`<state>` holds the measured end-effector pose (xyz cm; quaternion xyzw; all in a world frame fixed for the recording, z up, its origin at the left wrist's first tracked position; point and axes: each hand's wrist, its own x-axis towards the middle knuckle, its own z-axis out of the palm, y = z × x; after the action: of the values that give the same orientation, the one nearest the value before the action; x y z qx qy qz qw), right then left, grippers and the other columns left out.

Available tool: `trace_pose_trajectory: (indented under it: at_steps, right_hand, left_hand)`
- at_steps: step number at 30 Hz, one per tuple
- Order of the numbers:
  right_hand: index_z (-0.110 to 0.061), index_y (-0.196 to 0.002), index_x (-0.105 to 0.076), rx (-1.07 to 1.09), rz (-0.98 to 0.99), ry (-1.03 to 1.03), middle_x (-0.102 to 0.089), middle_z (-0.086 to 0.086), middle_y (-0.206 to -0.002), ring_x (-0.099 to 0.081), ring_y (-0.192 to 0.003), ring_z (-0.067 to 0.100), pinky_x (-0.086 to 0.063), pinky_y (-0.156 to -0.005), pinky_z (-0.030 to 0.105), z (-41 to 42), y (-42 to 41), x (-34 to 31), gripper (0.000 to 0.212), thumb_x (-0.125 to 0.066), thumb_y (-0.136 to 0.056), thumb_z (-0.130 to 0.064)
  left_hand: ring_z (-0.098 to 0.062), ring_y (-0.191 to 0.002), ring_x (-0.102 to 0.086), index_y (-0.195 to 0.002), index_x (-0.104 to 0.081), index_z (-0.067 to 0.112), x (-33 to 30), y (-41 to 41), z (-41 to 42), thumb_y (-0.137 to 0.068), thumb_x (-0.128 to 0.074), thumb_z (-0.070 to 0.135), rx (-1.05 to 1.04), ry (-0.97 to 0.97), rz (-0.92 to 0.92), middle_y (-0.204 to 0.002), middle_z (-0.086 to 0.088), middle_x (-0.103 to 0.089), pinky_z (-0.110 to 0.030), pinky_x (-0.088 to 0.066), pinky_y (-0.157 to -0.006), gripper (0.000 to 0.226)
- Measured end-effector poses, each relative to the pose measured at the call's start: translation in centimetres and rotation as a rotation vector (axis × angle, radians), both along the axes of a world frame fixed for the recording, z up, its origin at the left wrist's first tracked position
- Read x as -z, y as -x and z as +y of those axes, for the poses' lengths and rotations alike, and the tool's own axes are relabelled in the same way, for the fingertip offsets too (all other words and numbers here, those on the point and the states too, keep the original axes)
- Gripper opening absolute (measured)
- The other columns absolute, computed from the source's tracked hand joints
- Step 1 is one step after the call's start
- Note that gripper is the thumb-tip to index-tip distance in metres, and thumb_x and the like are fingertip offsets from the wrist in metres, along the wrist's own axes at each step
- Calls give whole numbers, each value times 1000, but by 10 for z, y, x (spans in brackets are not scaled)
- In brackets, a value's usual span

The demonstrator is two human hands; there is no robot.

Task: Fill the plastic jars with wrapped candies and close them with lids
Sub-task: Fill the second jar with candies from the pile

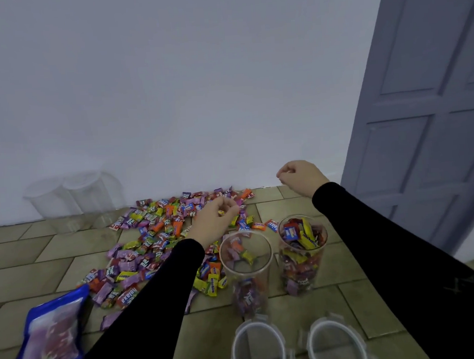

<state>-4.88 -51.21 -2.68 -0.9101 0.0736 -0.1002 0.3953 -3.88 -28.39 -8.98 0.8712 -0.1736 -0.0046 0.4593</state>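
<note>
- Step in hand: filling, judged from the layout; the right jar (303, 254) is near full, the left jar (246, 271) holds only a few candies at its bottom
- Left hand (214, 218) is down on the candy pile (155, 235), fingers curled, apparently pinching candies
- Right hand (300, 177) is raised above the floor, fingers curled; contents cannot be told
- Both jars stand upright, long axis vertical, mouths up, just right of the pile
- Two lids (258, 346) lie flat in front of the jars, not yet fitted
- Next move calls for carrying candies over the left jar's mouth
</note>
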Motion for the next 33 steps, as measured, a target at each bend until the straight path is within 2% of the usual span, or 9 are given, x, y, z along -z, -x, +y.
trace_pose_trajectory:
  at_steps: [4, 8, 10, 14, 17, 20, 24, 29, 33]
  right_hand:
    - [-12, -106, -66, -11, 161, 162, -63, 7, -109, -55, -89, 18, -41, -76, 24, -23, -19, 29, 24, -51, -94, -25]
    - [-17, -96, -67, -47, 247, 229, -66, 8, -114, -60, -100, 26, -48, -90, 34, -33, -35, 52, 20, -49, -92, -24]
    - [-23, -91, -65, -112, 288, 212, -66, 6, -109, -61, -92, 21, -49, -86, 33, -35, -39, 60, 14, -51, -91, -21]
    - [-24, -106, -65, -254, 378, 246, -63, -2, -100, -58, -88, 13, -45, -71, 22, -33, -48, 81, 18, -54, -92, -20]
    - [-19, -105, -66, -347, 444, 309, -64, 3, -104, -59, -98, 20, -48, -82, 29, -26, -60, 101, 20, -54, -91, -12]
    - [-18, -106, -66, -441, 464, 359, -61, 2, -98, -57, -95, 19, -48, -81, 30, -19, -73, 120, 22, -66, -84, -14]
    - [-18, -110, -63, -433, 418, 293, -62, 3, -103, -58, -96, 20, -49, -88, 34, -2, -83, 129, 28, -70, -82, -16]
    - [-18, -126, -55, -563, 293, 332, -52, -2, -104, -48, -89, 13, -39, -69, 18, 9, -96, 131, 45, -70, -84, -20]
    - [-28, -144, -35, -618, 115, 410, -24, 3, -148, -38, -131, 22, -35, -107, 38, 11, -102, 149, 61, -62, -89, -29]
  left_hand:
    - [-10, -99, -54, -105, -60, 24, 19, -16, 1, -92, -59, 39, 46, -204, -32, -106, 8, -55, -29, -45, -87, 20]
    - [-12, -115, -44, -118, -58, 28, 34, -28, 2, -84, -64, 52, 123, -368, -3, -123, 3, -46, -30, -39, -100, 42]
    - [-14, -119, -35, -123, -55, 29, 38, -31, 1, -81, -64, 56, 137, -439, -24, -125, 2, -43, -30, -34, -103, 51]
    - [-23, -126, -33, -136, -45, 30, 50, -39, 1, -72, -54, 76, 134, -627, -98, -136, 0, -37, -37, -32, -104, 80]
    - [-27, -136, -21, -142, -35, 35, 59, -42, -3, -49, -33, 88, 198, -722, -63, -147, -1, -24, -47, -25, -107, 108]
    - [-24, -141, -9, -144, -29, 40, 67, -46, -9, -37, -33, 94, 231, -749, -22, -153, 0, -14, -55, -13, -112, 120]
    - [-25, -144, -6, -145, -28, 41, 78, -52, -16, -66, -59, 79, 158, -717, -32, -155, 0, -12, -56, -8, -111, 93]
    - [-26, -143, -11, -148, -22, 40, 90, -64, -21, -89, -40, 67, 69, -755, -126, -156, 1, -15, -53, -13, -110, 67]
    - [-21, -141, -15, -148, -24, 36, 98, -66, -26, -99, -28, 52, 0, -774, -176, -155, 2, -20, -48, -18, -110, 52]
